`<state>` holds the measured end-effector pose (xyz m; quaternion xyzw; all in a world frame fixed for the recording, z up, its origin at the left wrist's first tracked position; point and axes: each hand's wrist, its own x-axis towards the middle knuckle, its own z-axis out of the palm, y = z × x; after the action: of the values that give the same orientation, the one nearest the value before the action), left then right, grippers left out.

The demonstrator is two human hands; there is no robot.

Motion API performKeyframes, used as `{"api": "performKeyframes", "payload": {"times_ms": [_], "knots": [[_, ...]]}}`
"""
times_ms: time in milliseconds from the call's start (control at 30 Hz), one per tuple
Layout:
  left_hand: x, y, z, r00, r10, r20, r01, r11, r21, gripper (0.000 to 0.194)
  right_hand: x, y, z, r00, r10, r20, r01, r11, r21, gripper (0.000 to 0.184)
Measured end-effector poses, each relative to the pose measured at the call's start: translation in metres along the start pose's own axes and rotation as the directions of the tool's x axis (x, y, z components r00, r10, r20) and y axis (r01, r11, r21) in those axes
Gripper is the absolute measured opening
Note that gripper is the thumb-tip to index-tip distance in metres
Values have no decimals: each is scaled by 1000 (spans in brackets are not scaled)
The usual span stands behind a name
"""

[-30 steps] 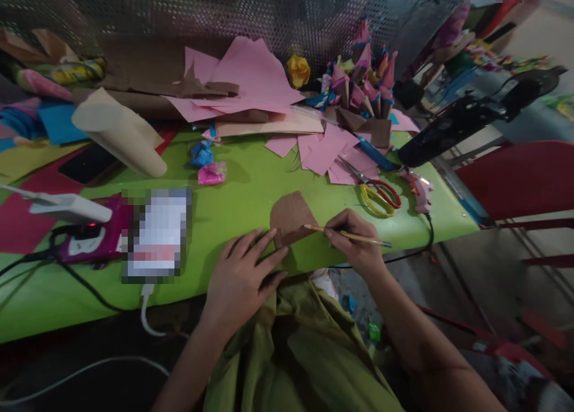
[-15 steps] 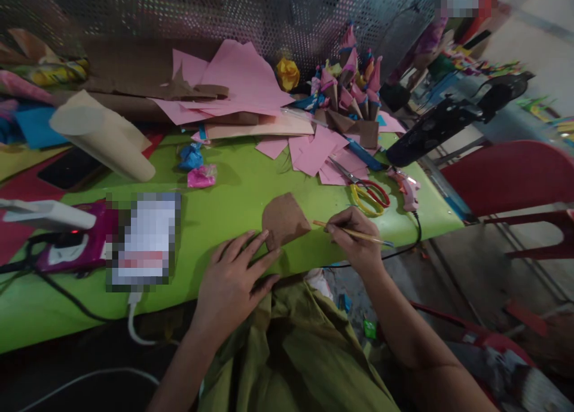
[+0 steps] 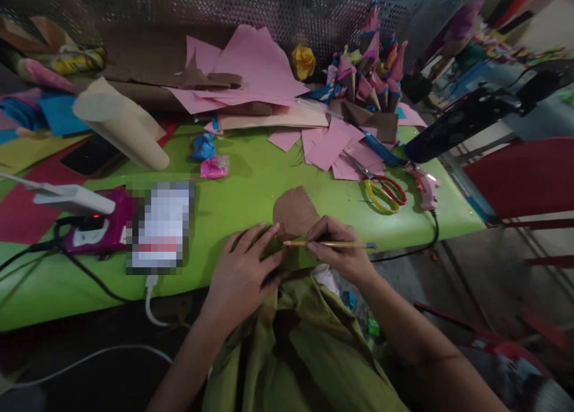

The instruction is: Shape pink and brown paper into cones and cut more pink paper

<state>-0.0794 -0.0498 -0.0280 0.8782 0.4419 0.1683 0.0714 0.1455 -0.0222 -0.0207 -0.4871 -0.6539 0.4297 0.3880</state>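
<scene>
A small brown piece of cardboard (image 3: 295,210) with a rounded edge lies on the green table (image 3: 237,206) in front of me. My left hand (image 3: 246,268) rests flat at its lower left, fingers spread, with a fingertip touching its edge. Between the fingers and thumb of my right hand (image 3: 338,247) is a pencil (image 3: 347,244), held almost level. Its tip points left, over the lower edge of the cardboard near my left fingers; whether it touches the cardboard I cannot tell.
Scissors (image 3: 381,188) and a pink glue gun (image 3: 424,188) lie to the right, near a dark bottle (image 3: 466,122). Pink paper (image 3: 258,68) is piled at the back. A phone (image 3: 164,226), a purple power strip (image 3: 121,220) and a cardboard tube (image 3: 130,134) stand on the left.
My right hand has moved left with the pencil, whose tip went from right of the cardboard to its lower left edge. The view has shifted, so things appear further right.
</scene>
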Motion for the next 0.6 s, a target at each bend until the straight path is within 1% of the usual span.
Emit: {"api": "performKeyframes", "payload": {"times_ms": [100, 233, 467, 600], "knots": [[0, 0, 1, 1000, 2, -3, -2, 1000, 4, 33, 0, 1, 0, 1000, 9, 14, -8, 1000, -20, 17], [0, 0, 1, 1000, 2, -1, -2, 1000, 1, 29, -1, 3, -2, 1000, 29, -10, -30, 998, -47, 16], [2, 1, 1, 999, -4, -40, 4, 1000, 3, 30, -3, 11, -15, 992, 28, -125, -36, 997, -63, 11], [2, 0, 1, 999, 9, -52, -8, 1000, 17, 33, -3, 16, -26, 976, 31, -216, -51, 995, -87, 11]]}}
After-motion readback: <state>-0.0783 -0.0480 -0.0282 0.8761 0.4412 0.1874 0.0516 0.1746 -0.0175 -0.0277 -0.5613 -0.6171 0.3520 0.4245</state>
